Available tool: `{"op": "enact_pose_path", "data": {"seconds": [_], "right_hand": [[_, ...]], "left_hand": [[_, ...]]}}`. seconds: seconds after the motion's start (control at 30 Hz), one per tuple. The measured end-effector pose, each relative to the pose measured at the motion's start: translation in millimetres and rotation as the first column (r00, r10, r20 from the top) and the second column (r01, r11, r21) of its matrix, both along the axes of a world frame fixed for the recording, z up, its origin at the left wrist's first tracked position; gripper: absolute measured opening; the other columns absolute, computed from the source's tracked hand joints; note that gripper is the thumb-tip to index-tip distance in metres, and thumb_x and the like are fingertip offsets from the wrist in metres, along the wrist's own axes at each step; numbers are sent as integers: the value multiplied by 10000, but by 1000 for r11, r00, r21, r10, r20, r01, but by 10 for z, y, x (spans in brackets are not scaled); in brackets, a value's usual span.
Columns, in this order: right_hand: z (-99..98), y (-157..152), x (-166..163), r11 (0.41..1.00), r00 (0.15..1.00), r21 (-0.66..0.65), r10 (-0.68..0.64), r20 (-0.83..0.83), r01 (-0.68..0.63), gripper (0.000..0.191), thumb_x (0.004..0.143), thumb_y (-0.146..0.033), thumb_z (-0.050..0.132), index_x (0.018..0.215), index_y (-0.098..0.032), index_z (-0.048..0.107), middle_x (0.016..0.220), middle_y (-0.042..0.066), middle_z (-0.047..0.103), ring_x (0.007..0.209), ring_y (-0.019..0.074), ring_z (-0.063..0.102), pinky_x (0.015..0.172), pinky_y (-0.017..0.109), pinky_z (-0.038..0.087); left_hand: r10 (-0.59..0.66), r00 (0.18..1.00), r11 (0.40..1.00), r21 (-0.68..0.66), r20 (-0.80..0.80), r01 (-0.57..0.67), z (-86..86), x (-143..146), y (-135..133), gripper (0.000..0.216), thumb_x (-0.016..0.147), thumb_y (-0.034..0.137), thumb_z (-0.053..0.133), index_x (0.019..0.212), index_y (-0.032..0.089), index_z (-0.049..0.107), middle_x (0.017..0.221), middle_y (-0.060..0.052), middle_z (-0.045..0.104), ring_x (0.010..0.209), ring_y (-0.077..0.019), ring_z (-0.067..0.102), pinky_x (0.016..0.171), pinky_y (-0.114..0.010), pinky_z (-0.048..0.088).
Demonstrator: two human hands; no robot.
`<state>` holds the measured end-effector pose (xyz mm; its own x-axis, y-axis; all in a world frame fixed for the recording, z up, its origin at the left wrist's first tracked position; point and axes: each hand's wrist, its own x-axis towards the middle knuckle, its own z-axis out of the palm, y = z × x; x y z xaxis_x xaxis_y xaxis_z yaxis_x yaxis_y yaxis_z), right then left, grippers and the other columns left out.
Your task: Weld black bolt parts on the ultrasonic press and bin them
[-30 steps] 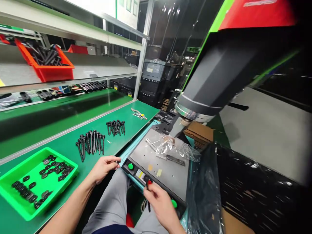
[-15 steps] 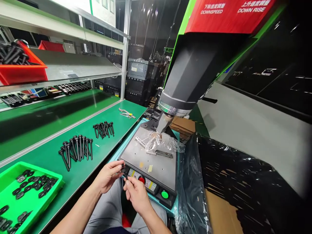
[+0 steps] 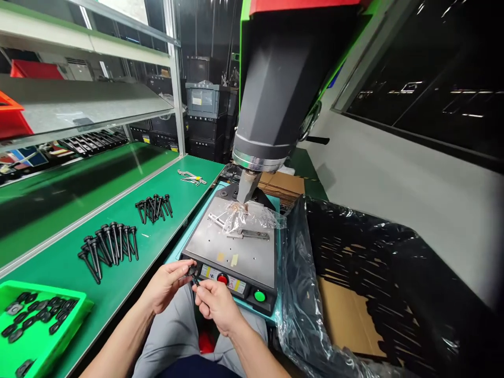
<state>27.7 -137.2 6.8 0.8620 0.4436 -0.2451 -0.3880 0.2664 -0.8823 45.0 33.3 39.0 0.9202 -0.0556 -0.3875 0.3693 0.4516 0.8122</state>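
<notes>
My left hand (image 3: 168, 283) is closed, its thumb and fingertips pinching the upper end of a black screw-like part (image 3: 193, 272). Against the lower end of that part, my right hand (image 3: 219, 305) is closed too, thumb over the curled fingers. Most of the part is covered by fingertips, so its exact shape is hard to make out. Both hands meet above my lap, just in front of the press base (image 3: 236, 252) with its red button (image 3: 222, 279) and green button (image 3: 259, 296).
Two groups of black screws (image 3: 112, 241) lie on the green bench (image 3: 157, 257) at left. A green bin (image 3: 74, 325) holds black rings or caps. The press head (image 3: 271, 89) hangs over clear plastic film (image 3: 255, 215) on the base. A plastic-lined box (image 3: 303, 283) stands at right.
The view has shifted right and a little down. My hands stay together on the black part, which is now more covered by the fingers. The bench items look unmoved.
</notes>
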Motion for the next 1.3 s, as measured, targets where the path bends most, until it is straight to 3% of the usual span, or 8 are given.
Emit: {"op": "enact_pose_path", "data": {"seconds": [0.2,0.37,0.67,0.77,0.87,1.0,1.17,1.3], "right_hand": [[7,-57,-14,985,976,-151,-43,212,77,479,824,-592,651,851,-113,658,651,10,580,416,63,407,421,224,247],[7,-108,-8,998,994,-59,-12,113,19,451,796,-577,666,844,-129,639,639,0,572,400,57,351,404,223,212],[-36,-205,57,997,988,-47,-49,146,56,435,800,-562,687,819,-131,630,634,1,582,414,58,381,408,209,229],[-12,-277,125,998,995,60,-40,90,35,458,769,-576,742,845,-135,645,706,24,617,425,58,412,398,203,241],[52,-388,236,983,994,166,-91,63,80,573,787,-629,725,1102,-155,659,900,71,647,504,83,499,402,201,262],[65,-496,390,983,982,109,-158,104,146,643,823,-723,636,1146,-167,641,939,81,639,548,110,562,411,204,311],[-28,-544,532,952,963,155,-269,18,263,527,789,-668,721,929,-169,623,615,-29,529,472,93,460,429,201,300],[-11,-696,671,915,923,126,-384,-26,384,615,661,-608,839,1031,-171,614,784,9,613,513,84,472,451,202,301]], "left_hand": [[-8,1000,997,75,11,7,48,23,-49,397,565,325,916,884,122,797,1026,-136,741,907,-198,642,848,-302,507],[23,1000,990,141,19,-26,68,10,-90,391,540,341,921,848,134,799,1003,-128,742,888,-209,651,840,-325,521],[-148,974,905,422,170,64,114,30,-184,368,641,422,848,921,187,802,1135,-121,726,1142,-303,612,1042,-412,455],[-128,963,899,438,238,11,148,103,-310,324,647,402,844,901,205,807,1099,-109,738,1091,-294,640,1003,-384,488],[-139,946,908,418,294,3,169,230,-452,268,666,326,840,905,209,809,1062,-102,744,992,-271,671,916,-344,527],[-208,932,928,362,297,92,121,417,-649,296,689,294,823,964,189,796,1119,-109,718,731,-204,666,704,-322,552],[-311,871,889,441,381,125,-11,530,-834,192,712,290,801,886,208,801,1144,-111,705,1028,-257,654,954,-332,495],[-145,939,922,387,311,14,-116,680,-832,285,636,329,851,865,178,775,1116,-114,696,1058,-269,631,920,-337,505]]}}
